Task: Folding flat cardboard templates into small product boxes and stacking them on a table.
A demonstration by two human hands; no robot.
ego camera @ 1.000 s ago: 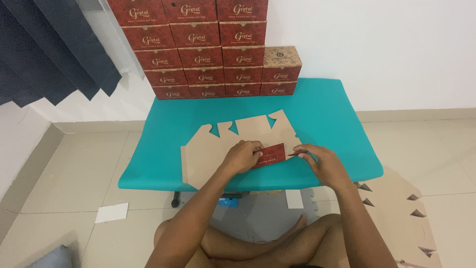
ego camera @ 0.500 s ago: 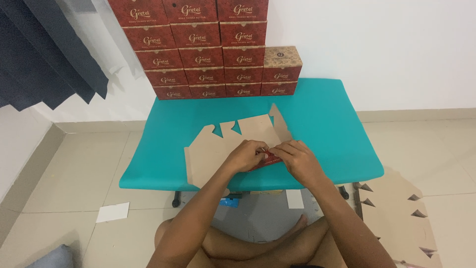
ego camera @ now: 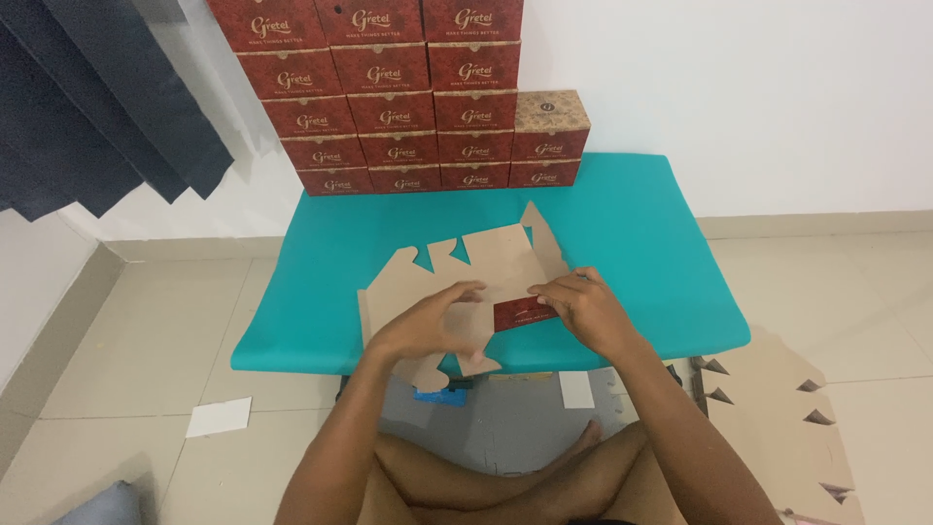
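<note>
Head view: cardboard blank (ego camera: 486,267) under both hands.

**Both hands low and close together**

The left hand (ego camera: 428,326) lies palm down, fingers spread and slightly curled. The right hand (ego camera: 583,309) sits just beside it, fingers bent in a pinch. Both forearms reach forward from the crossed legs.
</note>
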